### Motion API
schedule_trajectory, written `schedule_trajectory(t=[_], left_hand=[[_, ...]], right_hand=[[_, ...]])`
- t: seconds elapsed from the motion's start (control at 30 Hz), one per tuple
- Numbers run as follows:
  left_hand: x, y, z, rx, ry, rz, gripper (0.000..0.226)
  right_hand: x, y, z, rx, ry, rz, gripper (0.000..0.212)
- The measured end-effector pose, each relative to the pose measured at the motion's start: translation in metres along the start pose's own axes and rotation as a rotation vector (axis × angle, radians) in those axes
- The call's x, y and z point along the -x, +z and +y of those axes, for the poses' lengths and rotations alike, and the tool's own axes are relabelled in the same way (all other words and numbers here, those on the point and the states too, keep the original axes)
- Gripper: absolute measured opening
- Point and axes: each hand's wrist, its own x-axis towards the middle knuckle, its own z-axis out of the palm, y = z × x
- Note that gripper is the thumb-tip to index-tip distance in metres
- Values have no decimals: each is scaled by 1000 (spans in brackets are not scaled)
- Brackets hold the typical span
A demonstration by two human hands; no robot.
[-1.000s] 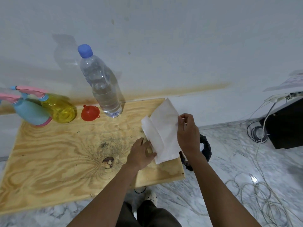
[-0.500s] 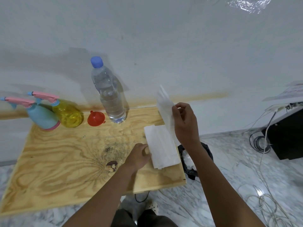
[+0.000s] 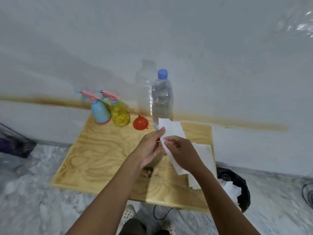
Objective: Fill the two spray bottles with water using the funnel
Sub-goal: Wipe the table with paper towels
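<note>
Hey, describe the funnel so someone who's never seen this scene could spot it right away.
Look at the wooden board against the white wall. Along its back edge, between the yellow spray bottle and the clear water bottle, sits the funnel. It is the only red thing there.

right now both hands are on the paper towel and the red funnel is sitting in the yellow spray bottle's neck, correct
Not quite. The head view shows the red funnel on the table, between the yellow spray bottle and the water bottle, not in its neck. The left hand and right hand are on the paper towel.
</note>
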Motion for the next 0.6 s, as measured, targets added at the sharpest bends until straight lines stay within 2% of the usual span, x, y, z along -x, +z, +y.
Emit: schedule_trajectory(t=[0.1, 0.17, 0.23, 0.3, 0.37, 0.47, 0.53, 0.6], left_hand=[[4, -30, 6, 16, 30, 118, 15], [9, -50, 11, 57, 33, 158, 16], [17, -68, 16, 91, 21, 182, 20], [23, -87, 22, 92, 12, 186, 26], [27, -108, 29, 80, -1, 192, 27], [30, -142, 38, 22, -5, 248, 28], [32, -167, 42, -42, 12, 308, 24], [36, -195, 46, -113, 29, 389, 17]], right_hand=[[-6, 27, -2, 97, -66, 60, 20], [-9, 46, -2, 110, -100, 152, 40], [-14, 64, -3, 101, -89, 94, 70], [-21, 83, -10, 71, -18, -39, 79], [-32, 103, -16, 93, -1, -117, 60], [-46, 132, -28, 123, 3, -186, 9], [-57, 151, -33, 142, 23, -221, 28], [-70, 169, -31, 158, 34, -216, 28]])
